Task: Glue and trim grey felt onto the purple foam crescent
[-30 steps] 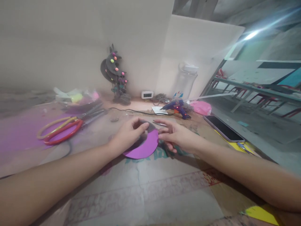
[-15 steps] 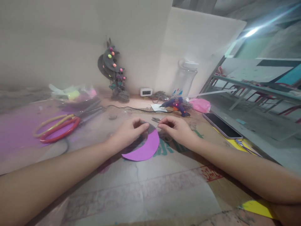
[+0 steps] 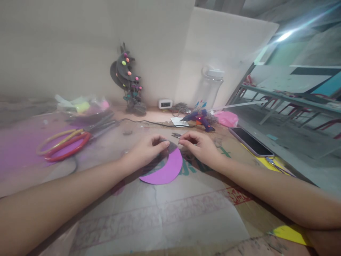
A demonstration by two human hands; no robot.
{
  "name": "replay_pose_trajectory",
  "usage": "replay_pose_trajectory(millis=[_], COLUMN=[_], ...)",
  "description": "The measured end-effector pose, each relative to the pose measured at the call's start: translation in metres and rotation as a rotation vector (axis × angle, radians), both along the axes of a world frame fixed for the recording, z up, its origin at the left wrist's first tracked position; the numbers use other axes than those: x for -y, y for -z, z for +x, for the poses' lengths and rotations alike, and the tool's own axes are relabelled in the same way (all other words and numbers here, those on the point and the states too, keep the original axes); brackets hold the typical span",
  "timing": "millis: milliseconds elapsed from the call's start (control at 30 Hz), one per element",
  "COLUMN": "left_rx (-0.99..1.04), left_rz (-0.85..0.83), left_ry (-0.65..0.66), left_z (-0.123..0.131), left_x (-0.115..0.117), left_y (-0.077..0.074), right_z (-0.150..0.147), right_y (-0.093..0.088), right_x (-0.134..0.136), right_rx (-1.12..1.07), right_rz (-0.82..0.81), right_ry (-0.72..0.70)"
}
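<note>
A purple crescent (image 3: 165, 170) with a dark grey wrapped upper end lies over the cardboard in the middle. My left hand (image 3: 153, 151) pinches that grey end between thumb and fingers. Just right of it, my right hand (image 3: 198, 147) has its thumb and forefinger pressed together near the crescent's edge; whatever they hold is too small to make out. The tips of small metal snips (image 3: 176, 135) show between my hands, a little beyond them.
Large red and yellow handled scissors (image 3: 66, 145) lie left. Behind are a decorated moon ornament (image 3: 126, 78), small clock (image 3: 165, 104), glue gun (image 3: 199, 119) with its cord, and clear bottle (image 3: 209, 89). A phone (image 3: 252, 141) lies right, above yellow sheet (image 3: 270, 163).
The purple crescent has shifted slightly right and toward me, and more of its grey end shows beside my left thumb. Both hands stay almost where they were.
</note>
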State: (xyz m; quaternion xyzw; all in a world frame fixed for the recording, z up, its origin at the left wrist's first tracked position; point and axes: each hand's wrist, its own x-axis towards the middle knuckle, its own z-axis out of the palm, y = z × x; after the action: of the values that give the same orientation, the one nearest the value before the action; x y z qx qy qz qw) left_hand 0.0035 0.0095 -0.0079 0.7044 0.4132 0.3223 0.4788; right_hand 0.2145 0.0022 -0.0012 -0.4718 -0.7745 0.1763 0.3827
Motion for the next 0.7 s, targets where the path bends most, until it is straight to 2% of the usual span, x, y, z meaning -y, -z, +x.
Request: replay_pose_trajectory(millis=[700], left_rx=[0.111], left_rz=[-0.066], left_ry=[0.123], left_z=[-0.0033], left_x=[-0.0036], left_y=[0.0064], right_z=[0.0007], right_y=[-0.0019], right_x=[0.0007], right_rx=[-0.046], right_rz=[-0.029], right_ry=[-0.008])
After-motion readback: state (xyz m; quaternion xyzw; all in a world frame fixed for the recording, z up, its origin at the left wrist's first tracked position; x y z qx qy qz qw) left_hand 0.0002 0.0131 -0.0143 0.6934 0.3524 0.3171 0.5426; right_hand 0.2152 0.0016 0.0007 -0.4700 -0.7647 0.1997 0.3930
